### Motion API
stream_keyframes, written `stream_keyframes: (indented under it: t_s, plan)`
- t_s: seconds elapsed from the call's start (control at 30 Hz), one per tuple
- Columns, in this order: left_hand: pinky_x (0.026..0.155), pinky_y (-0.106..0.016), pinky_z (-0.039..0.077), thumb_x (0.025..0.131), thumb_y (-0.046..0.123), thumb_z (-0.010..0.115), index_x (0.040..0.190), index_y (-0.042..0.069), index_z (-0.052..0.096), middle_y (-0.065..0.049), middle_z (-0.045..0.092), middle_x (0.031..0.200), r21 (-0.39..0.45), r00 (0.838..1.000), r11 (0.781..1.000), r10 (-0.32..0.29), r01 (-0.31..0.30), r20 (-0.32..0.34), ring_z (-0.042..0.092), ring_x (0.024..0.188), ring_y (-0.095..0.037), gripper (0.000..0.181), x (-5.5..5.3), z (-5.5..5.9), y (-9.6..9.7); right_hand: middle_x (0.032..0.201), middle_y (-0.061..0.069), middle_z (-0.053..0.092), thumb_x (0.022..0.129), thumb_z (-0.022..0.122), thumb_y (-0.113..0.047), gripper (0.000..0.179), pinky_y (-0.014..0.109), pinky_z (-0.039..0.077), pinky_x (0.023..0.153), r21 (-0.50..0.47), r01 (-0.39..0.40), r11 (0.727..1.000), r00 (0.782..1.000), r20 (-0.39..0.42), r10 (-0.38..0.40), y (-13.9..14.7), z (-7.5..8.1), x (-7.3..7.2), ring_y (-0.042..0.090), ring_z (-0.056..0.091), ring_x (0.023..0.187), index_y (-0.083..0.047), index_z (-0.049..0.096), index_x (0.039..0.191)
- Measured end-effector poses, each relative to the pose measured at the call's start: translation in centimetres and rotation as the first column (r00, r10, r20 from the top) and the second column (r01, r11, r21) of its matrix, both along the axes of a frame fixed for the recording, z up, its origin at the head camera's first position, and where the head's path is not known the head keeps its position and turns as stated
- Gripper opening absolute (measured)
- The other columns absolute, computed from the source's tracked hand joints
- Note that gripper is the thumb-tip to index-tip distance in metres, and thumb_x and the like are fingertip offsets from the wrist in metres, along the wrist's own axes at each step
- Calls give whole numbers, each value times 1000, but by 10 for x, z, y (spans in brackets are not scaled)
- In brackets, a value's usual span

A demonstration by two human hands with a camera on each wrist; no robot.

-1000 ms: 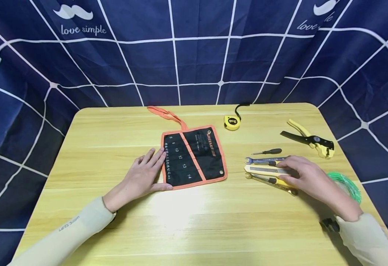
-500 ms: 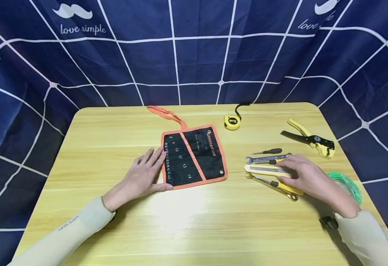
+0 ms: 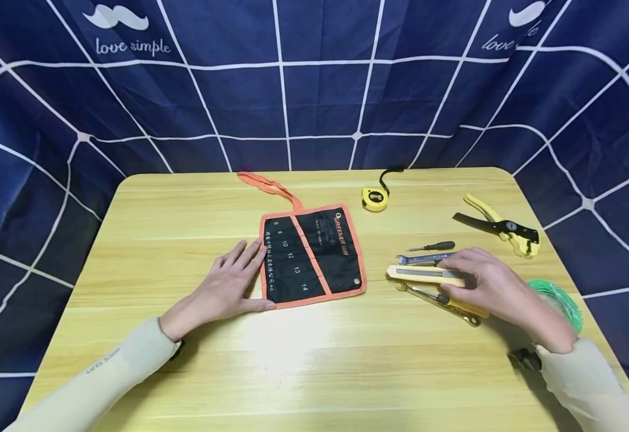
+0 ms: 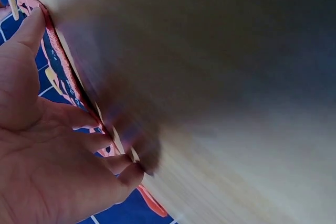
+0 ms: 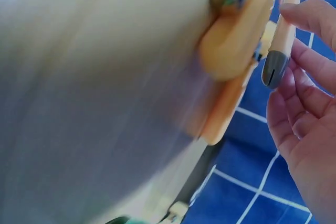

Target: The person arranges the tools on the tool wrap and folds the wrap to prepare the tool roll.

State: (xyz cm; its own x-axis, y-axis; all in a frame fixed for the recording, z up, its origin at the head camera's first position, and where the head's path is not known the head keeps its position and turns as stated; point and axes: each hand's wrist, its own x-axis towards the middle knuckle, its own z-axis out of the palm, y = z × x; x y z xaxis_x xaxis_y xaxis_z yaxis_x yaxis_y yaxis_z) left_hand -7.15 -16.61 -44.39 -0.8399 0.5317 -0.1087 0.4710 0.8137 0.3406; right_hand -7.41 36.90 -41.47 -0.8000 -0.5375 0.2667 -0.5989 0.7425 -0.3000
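Cream utility knife (image 3: 422,275) — pinched in R hand (image 3: 494,292), up off tabletop (image 3: 319,372), nudged L vs a sec ago, so now clear of the yellow-handled screwdriver (image 3: 475,308). L hand (image 3: 226,287) — relaxed, fingers resting on blk tool pouch's (image 3: 333,240) edge.

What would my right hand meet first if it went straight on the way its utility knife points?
Probably the black pouch, whose right side lies in line beyond the utility knife in your right hand. The knife looks raised, so it might pass above; the height is unclear.
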Motion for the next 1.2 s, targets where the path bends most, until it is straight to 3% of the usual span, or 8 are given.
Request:
stream_keyframes:
  t_s: [0.33, 0.57, 0.8, 1.0, 1.2]
  plan:
    - [120, -70, 26, 92, 68, 79, 172, -1, 25, -17, 18, 180, 4, 999, 999, -43, 43, 31, 14, 163, -49, 118, -5, 3, -6, 110, -10, 70, 77, 97, -12, 42, 23, 44, 74, -8, -51, 999, 999, -3, 51, -33, 12, -1, 6, 54, 87, -15, 82, 117]
    - [119, -69, 28, 92, 66, 80, 171, -1, 27, -18, 20, 179, 12, 999, 999, -51, 50, 15, 15, 163, -48, 117, -7, 3, -7, 111, -6, 74, 78, 96, -13, 41, 42, 54, 75, -3, -109, 994, 994, 3, 109, -52, 14, -6, 13, 63, 94, -12, 83, 117]
    - [117, -70, 31, 90, 66, 82, 171, -1, 30, -19, 21, 179, 11, 999, 999, -40, 40, 3, 17, 162, -50, 117, -6, 3, -5, 114, 0, 75, 79, 97, -16, 41, 50, 59, 85, -11, -123, 992, 991, 43, 123, -67, 10, -10, 22, 70, 105, -9, 83, 117]
    - [112, -72, 35, 88, 68, 83, 171, 3, 32, -19, 20, 179, -13, 1000, 1000, -9, 9, -4, 16, 161, -53, 117, -5, 4, -3, 109, -4, 73, 82, 95, -14, 35, 42, 57, 81, -29, -152, 988, 986, 63, 153, -77, 5, -13, 14, 65, 98, -10, 82, 114]
    - [114, -73, 33, 88, 66, 84, 172, 4, 31, -19, 21, 179, -13, 1000, 1000, 0, 0, 11, 15, 162, -53, 117, -3, 5, -5, 106, -8, 72, 83, 93, -10, 31, 38, 55, 78, -46, -156, 987, 984, 84, 159, -88, 1, -14, 9, 62, 95, -12, 82, 112]
